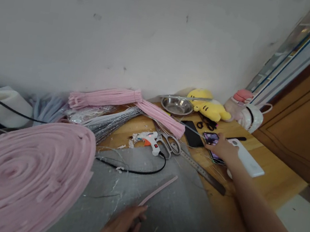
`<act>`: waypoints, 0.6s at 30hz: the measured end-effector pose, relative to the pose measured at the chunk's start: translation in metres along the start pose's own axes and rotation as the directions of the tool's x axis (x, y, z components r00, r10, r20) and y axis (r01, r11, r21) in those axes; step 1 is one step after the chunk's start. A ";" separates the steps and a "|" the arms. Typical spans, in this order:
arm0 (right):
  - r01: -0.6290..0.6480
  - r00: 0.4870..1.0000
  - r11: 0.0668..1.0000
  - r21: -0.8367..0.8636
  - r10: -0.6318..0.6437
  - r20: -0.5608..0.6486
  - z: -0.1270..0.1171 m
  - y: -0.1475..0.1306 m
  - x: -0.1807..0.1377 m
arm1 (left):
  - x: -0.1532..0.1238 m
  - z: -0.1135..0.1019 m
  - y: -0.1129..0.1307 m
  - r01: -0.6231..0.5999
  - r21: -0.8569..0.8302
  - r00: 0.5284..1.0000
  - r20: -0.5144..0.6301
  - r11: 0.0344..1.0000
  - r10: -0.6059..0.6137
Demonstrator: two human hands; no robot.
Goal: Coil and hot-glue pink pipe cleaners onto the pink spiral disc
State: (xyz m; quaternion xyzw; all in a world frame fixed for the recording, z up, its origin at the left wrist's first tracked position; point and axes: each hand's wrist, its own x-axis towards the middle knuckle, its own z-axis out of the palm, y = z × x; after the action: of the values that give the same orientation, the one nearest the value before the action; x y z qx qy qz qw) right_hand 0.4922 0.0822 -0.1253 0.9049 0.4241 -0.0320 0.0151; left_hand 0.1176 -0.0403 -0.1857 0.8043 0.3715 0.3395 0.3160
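Over the grey mat, my left hand [123, 227] is closed around a pink pipe cleaner [158, 190], whose free end points up and to the right. My right hand [224, 149] stretches to the far right of the table. Its fingers are closed at the edge of a smartphone [211, 138] with a lit screen. At the left lies a large flat pink coil [17, 171] wound from fuzzy strips. A white hot glue gun [151, 141] rests on the mat's far edge, beside grey-handled scissors [169, 145] and a metal ruler [201, 171].
Pink pipe cleaner bundles [107, 99] and silver tinsel stems [116, 124] lie along the wall. A metal bowl [177, 107], yellow plush toy [211, 106], dark phone [193, 134] and white power bank [248, 160] stand at the right. The glue gun's black cord curves across the mat.
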 end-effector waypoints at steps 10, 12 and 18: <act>-0.044 0.997 0.984 0.174 0.054 -0.053 -0.020 0.082 -0.014 | 0.011 -0.007 0.028 -0.026 0.026 0.998 0.063 0.999 0.024; -0.084 0.996 0.967 0.243 0.090 -0.017 -0.015 0.100 -0.011 | 0.013 -0.001 0.039 -0.004 0.012 0.990 0.139 1.000 0.003; -0.062 0.997 0.809 0.585 0.075 0.001 -0.016 0.118 -0.024 | 0.060 0.032 0.094 0.122 -0.113 0.911 0.407 0.986 -0.067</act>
State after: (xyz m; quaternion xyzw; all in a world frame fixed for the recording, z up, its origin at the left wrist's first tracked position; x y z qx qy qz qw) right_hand 0.5687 -0.0109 -0.1080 0.8807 0.3610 -0.1502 -0.2672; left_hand 0.2078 -0.0493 -0.1136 0.8145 0.3133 0.1758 0.4555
